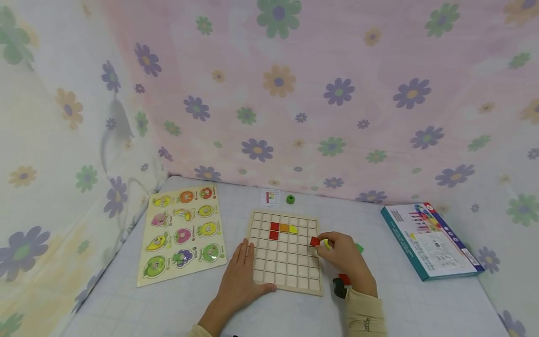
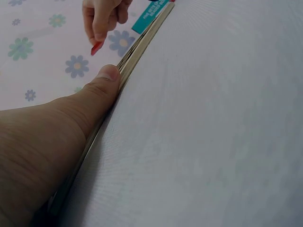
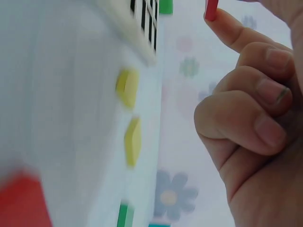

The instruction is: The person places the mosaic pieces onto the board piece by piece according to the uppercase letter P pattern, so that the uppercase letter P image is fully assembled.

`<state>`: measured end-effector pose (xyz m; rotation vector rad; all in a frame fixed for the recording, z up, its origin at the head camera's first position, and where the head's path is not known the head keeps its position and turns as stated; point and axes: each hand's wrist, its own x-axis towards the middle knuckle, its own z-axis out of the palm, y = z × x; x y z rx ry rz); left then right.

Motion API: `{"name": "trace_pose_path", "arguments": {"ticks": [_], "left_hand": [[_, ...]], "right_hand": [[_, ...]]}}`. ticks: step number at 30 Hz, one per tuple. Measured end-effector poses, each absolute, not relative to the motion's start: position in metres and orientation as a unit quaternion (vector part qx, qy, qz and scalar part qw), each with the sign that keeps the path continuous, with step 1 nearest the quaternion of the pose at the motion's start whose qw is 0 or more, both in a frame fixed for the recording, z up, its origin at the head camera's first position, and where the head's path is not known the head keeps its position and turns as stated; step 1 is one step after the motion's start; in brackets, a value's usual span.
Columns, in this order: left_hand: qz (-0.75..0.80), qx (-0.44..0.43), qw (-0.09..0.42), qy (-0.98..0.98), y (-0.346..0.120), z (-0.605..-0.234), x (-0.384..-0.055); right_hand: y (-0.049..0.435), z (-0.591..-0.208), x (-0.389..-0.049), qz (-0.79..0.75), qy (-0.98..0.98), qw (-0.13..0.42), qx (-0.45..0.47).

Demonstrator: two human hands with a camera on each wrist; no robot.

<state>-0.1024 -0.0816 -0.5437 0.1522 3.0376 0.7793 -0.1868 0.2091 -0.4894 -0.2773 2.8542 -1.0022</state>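
Observation:
My right hand [image 1: 347,262] pinches a small red square tile [image 1: 314,241] between thumb and index finger, over the right edge of a wooden grid board [image 1: 286,267]. In the right wrist view its other fingers are curled and the red tile [image 3: 211,8] shows at the fingertip. Along the board's left edge lie the straight fingers of my left hand [image 1: 240,283], its thumb against the near edge. On the grid sit two red tiles [image 1: 274,229], one above the other, an orange tile [image 1: 284,228] and a yellow piece [image 1: 293,229] with a slanted side.
Yellow pieces [image 3: 133,142], a green piece [image 1: 359,248] and a red piece [image 1: 345,279] lie around my right hand. A fruit puzzle board [image 1: 168,252] is at left, a flat box [image 1: 433,241] at right. A pattern card [image 1: 270,197] and a green round object [image 1: 290,199] sit behind the grid.

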Motion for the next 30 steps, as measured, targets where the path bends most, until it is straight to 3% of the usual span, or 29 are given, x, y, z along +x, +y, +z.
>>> {"name": "trace_pose_path", "arguments": {"ticks": [17, 30], "left_hand": [[0.253, 0.052, -0.01, 0.966, -0.082, -0.547, -0.102], [0.249, 0.056, -0.01, 0.967, -0.082, -0.547, -0.103]], "right_hand": [[0.12, -0.478, -0.188, -0.309, 0.928, 0.04, -0.204], [0.103, -0.489, -0.194, -0.262, 0.934, 0.033, -0.242]]}}
